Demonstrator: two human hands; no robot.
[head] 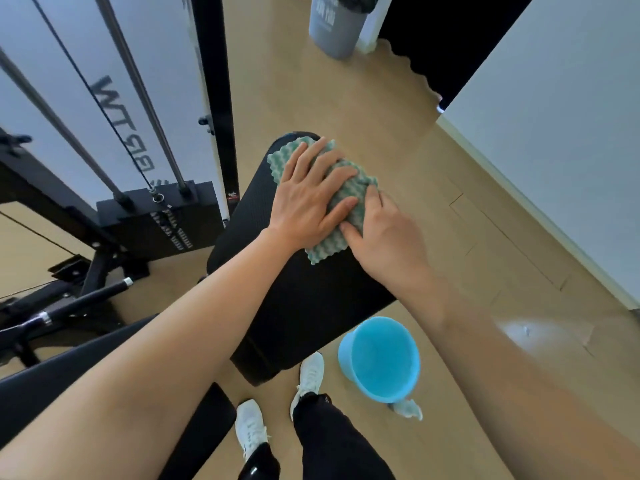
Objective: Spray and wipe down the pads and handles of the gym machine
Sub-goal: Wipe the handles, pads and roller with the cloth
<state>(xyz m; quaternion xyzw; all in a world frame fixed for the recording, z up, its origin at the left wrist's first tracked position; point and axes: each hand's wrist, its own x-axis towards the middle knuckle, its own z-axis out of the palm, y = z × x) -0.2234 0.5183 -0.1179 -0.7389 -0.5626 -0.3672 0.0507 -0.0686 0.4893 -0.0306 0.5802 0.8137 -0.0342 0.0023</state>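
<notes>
A wavy green-and-white cloth (349,199), soft and ribbed, lies on the long black padded bench (277,292) at the middle of the frame. The pad's surface looks finely textured, its end rounded. The left hand (308,195) presses flat on the cloth with fingers spread; the right hand (384,237) rests on its right edge, fingertips tucked onto the fabric. Much of the cloth is hidden beneath both hands. A smooth blue plastic bucket (381,362) stands on the pale wood floor (346,98) just below the pad. At left, the black weight stack (159,220) sits under steel guide rods (145,98).
</notes>
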